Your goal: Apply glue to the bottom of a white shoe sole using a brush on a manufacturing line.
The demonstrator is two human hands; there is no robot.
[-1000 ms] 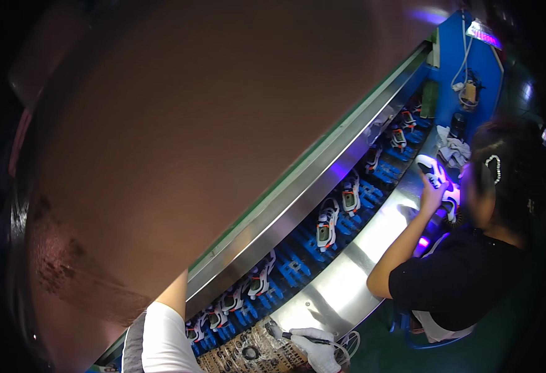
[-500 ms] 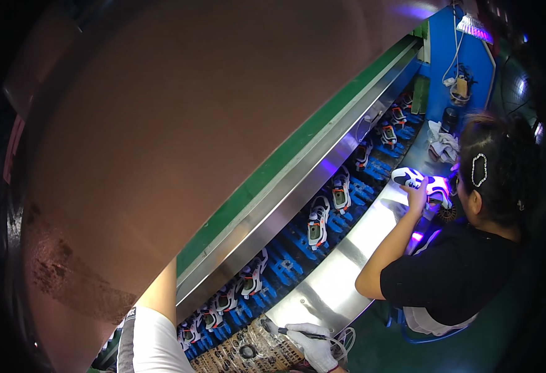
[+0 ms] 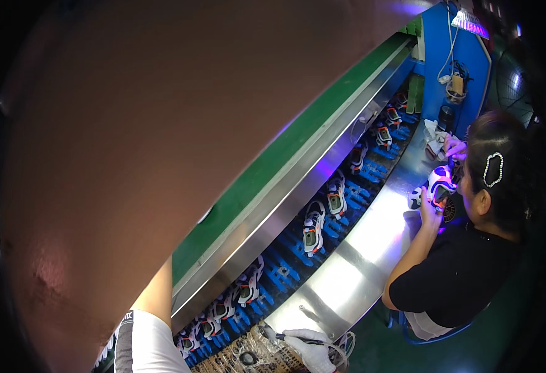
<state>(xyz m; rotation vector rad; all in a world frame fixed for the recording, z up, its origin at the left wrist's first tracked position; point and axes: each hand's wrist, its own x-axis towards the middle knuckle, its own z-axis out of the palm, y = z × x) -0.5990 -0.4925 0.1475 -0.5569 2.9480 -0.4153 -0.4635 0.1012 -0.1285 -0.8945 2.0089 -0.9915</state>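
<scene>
My right hand (image 3: 310,353), in a white glove, is closed round a black pen-like tool (image 3: 298,338) with a pale tube or cord at its back end. The tool's tip points left, over a brown patterned board (image 3: 223,362) covered in crumpled clear film. A dark ring (image 3: 247,358) lies on this board. My left forearm (image 3: 154,298), in a white sleeve with a dark stripe, reaches up behind a large brown surface (image 3: 136,155), which hides the hand. Beyond my right hand, white shoes with orange trim, such as this shoe (image 3: 313,230), stand on a blue-slatted conveyor (image 3: 279,273).
A co-worker (image 3: 453,267) in black sits at the right, holding a white and dark shoe (image 3: 439,185) under purple light. Between us curves a shiny metal ledge (image 3: 332,289). A green belt (image 3: 254,193) with a metal rail runs above the conveyor. A crumpled cloth (image 3: 434,137) lies farther back.
The co-worker has tilted the shoe upright and drawn it closer, with the other hand now raised above it. My view has shifted slightly; my right hand still grips the tool.
</scene>
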